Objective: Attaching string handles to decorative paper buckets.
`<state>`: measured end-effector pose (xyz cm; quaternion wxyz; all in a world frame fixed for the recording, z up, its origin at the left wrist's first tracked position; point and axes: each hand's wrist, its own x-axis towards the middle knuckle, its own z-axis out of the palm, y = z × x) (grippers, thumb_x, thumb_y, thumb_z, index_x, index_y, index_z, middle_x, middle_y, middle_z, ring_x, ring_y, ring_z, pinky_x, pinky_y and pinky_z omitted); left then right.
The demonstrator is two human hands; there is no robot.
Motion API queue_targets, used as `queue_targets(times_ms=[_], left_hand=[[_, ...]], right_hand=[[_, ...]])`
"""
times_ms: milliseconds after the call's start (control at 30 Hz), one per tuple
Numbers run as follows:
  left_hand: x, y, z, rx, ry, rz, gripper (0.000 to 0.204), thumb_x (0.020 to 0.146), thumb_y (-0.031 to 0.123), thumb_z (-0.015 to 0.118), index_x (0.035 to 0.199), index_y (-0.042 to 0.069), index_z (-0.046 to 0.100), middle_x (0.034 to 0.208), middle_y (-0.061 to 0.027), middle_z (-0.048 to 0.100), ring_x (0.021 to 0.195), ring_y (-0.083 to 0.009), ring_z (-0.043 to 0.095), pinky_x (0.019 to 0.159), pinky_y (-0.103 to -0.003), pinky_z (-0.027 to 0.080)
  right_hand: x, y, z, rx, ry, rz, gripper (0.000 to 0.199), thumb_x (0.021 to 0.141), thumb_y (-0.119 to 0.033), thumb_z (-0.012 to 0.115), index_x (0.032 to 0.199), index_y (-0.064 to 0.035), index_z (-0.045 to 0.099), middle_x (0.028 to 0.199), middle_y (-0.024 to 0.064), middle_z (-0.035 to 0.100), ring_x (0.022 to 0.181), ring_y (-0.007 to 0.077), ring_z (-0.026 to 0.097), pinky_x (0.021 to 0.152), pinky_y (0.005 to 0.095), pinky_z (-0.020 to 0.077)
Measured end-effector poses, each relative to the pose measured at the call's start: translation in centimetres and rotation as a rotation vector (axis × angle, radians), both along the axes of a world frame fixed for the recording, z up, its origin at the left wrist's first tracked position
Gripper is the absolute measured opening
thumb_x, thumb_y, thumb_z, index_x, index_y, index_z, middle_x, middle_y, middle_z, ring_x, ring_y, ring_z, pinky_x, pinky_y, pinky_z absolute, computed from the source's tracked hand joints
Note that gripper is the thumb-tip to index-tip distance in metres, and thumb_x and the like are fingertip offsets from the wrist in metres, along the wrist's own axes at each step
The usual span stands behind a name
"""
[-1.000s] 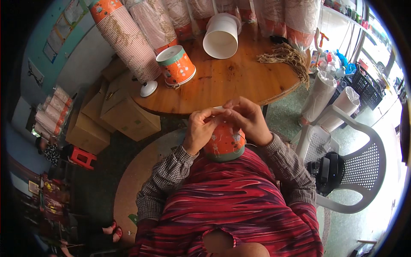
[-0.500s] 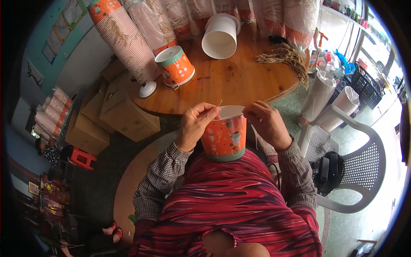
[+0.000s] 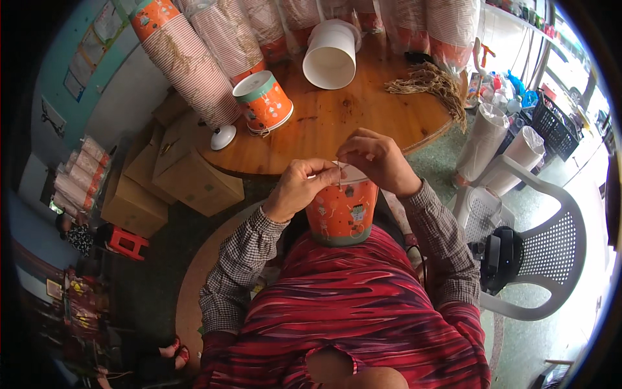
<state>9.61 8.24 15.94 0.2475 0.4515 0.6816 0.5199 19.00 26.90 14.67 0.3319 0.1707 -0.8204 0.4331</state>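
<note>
An orange paper bucket (image 3: pixel 342 212) with a printed pattern and a green base band stands upright against my lap. My left hand (image 3: pixel 299 186) is closed in a pinch at the near left of its rim, on a thin pale string (image 3: pixel 340 176). Above the rim, the fingertips of my right hand (image 3: pixel 383 159) pinch the same string, close to the left fingertips. Behind my fingers the white inside of the bucket shows only in part.
Ahead is a round wooden table (image 3: pixel 337 129) carrying another orange bucket (image 3: pixel 264 104), a white tub on its side (image 3: pixel 330 59), a white lid (image 3: pixel 223 137), a bundle of strings (image 3: pixel 431 85) and tall bucket stacks (image 3: pixel 188 68). A plastic chair (image 3: pixel 551 259) stands right, cardboard boxes (image 3: pixel 197 181) left.
My right hand has moved left and up from the right side of the rim to meet the left fingertips at the string. The left hand has shifted slightly right.
</note>
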Motion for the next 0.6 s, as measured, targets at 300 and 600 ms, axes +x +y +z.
queue_targets(times_ms=[300, 600], left_hand=[[0.2, -0.3, 0.0, -0.012, 0.016, -0.004, 0.021, 0.094, 0.019, 0.056, 0.092, 0.0, 0.067, 0.086, -0.0002, 0.064, 0.085, -0.0062, 0.056, 0.079, -0.022, 0.043], [0.1, -0.1, -0.1, -0.021, -0.007, -0.003, 0.021, 0.093, 0.018, 0.058, 0.095, 0.0, 0.067, 0.088, -0.0013, 0.066, 0.086, -0.0071, 0.057, 0.08, -0.022, 0.043]], right_hand=[[1.0, 1.4, -2.9, -0.609, -0.256, 0.275, 0.011, 0.087, -0.009, 0.067, 0.096, -0.0021, 0.066, 0.09, -0.0014, 0.064, 0.081, 0.0058, 0.058, 0.074, 0.022, 0.0486], [0.4, 0.8, -2.5, -0.686, -0.307, 0.424, 0.01, 0.084, -0.002, 0.068, 0.093, 0.0003, 0.066, 0.093, 0.0012, 0.062, 0.089, 0.0097, 0.06, 0.082, 0.0241, 0.0482]])
